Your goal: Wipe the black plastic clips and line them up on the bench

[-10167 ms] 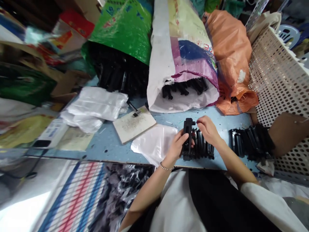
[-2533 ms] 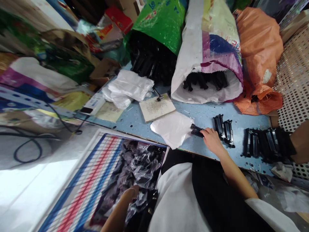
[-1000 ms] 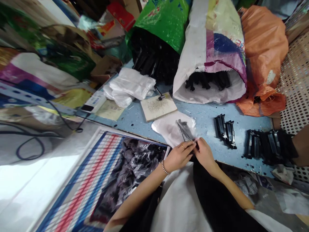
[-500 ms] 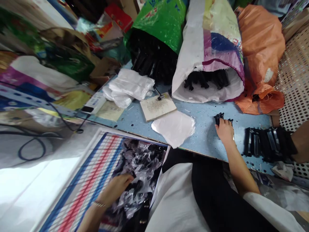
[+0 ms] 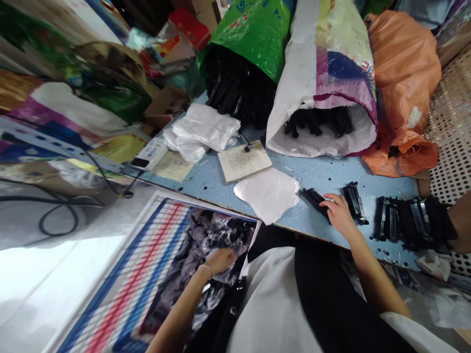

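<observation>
My right hand [image 5: 339, 213] is closed on one end of a long black plastic part [image 5: 313, 197], low over the blue tabletop. Just right of those fingers lies a similar black part with a shiny metal strip [image 5: 355, 203]. My left hand [image 5: 220, 261], smeared by motion, is over a striped bin filled with black pieces in clear plastic bags [image 5: 211, 228]. Its fingers point down and are partly hidden, so I cannot see what they hold. A stack of thin white plastic bags [image 5: 268, 192] lies left of the black part in my right hand.
A row of black parts [image 5: 393, 219] stands at the table's right end, near another person's arm [image 5: 461, 220]. Behind are a green sack [image 5: 253, 34], a white sack [image 5: 294, 93] and an orange sack [image 5: 403, 83]. A small board [image 5: 243, 164] and folded bags [image 5: 211, 125] lie left.
My right hand has moved left with one black part, leaving a similar part on the table. My left hand has shifted right across the bin. The whole view has shifted slightly.
</observation>
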A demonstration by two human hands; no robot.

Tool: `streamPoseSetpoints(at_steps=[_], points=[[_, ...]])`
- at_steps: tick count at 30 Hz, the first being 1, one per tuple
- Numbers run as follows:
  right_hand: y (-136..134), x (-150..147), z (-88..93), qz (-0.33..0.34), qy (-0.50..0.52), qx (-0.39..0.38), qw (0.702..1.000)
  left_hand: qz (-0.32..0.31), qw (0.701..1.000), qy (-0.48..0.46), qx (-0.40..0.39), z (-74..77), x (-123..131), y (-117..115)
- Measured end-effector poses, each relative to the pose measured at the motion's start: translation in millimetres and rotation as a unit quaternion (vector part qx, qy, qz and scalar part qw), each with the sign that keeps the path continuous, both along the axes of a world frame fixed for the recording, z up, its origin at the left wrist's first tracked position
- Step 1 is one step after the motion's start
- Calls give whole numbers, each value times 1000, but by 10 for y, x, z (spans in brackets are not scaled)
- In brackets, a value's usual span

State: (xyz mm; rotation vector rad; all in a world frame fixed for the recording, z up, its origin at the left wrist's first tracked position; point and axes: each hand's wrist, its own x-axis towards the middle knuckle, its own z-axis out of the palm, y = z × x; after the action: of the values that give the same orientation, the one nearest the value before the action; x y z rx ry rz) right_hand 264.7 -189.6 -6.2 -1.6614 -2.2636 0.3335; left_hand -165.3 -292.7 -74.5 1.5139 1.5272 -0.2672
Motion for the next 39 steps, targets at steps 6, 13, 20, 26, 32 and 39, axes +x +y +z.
streamPoseSetpoints(at_steps=[6,13,20,26,32,39], points=[[-137,109,-128,-87,0,35,996,23,907,-123,403,465,1120,1071],[-172,340,-142,-118,93,-83,985,74,927,-108,351,425,1489,1542],[-313,-311,-260,-179,670,-450,563,143,926,-189,296,367,1234,1596],[-442,-719,-388,-130,758,-594,236,108,902,-198,368,253,1203,1563],[-491,-757,-365,-138,763,-600,198,46,848,-140,509,300,1098,1481],[-217,-1054,-273,-148,672,-490,535,-107,779,-265,558,611,1321,1012]])
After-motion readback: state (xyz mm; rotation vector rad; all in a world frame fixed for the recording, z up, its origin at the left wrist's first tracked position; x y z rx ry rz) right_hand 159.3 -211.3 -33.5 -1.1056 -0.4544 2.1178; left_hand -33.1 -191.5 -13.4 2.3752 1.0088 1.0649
